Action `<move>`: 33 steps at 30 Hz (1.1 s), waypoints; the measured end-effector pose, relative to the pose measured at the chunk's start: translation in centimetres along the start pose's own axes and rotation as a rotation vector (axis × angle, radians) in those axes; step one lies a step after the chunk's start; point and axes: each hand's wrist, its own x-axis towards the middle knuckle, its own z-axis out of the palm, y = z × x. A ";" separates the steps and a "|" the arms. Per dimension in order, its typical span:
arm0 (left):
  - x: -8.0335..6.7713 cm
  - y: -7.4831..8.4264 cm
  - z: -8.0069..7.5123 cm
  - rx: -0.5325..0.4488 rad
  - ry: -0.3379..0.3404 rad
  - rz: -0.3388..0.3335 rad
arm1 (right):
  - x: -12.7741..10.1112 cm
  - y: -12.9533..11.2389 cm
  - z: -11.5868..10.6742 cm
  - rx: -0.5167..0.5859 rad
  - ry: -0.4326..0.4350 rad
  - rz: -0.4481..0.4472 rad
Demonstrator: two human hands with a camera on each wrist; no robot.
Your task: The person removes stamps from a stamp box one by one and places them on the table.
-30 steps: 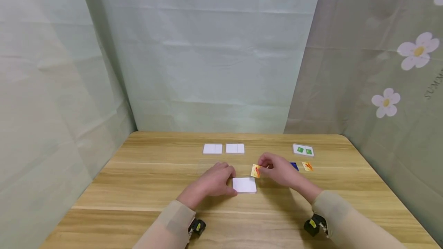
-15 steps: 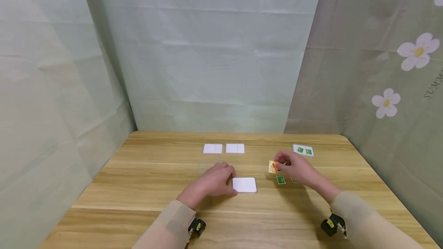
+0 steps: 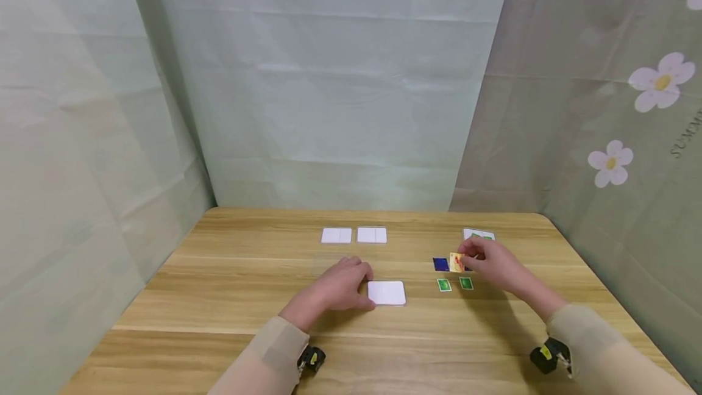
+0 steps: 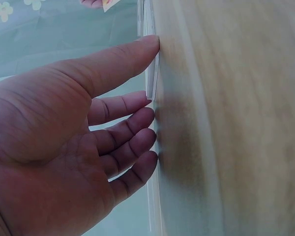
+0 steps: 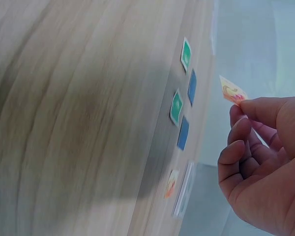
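My right hand (image 3: 496,267) pinches a small yellow-orange picture card (image 3: 456,262) between thumb and index finger, held up above the table. Two small green cards (image 3: 443,285) lie nearer to me, and a dark blue card (image 3: 441,264) is just left of the held one. A second blue card (image 5: 183,132) shows in the right wrist view, as does another orange card (image 5: 171,184) on the table. My left hand (image 3: 342,285) rests at the left side of a blank white card (image 3: 386,292), thumb at its near corner, other fingertips on the wood.
Two white cards (image 3: 336,235), each with a line down it, lie at the back of the wooden table (image 3: 247,322). A white card with two green pictures (image 3: 478,234) is at back right, partly behind my right hand. Hanging cloth (image 3: 329,108) encloses the table.
My right hand has carried the yellow-orange card to the right, from beside the white card to over the blue cards. My left hand stays in place.
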 end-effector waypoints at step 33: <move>0.0 0.0 -0.2 -0.012 -0.008 -0.007 | -0.6 6.5 -5.0 -0.124 0.069 0.100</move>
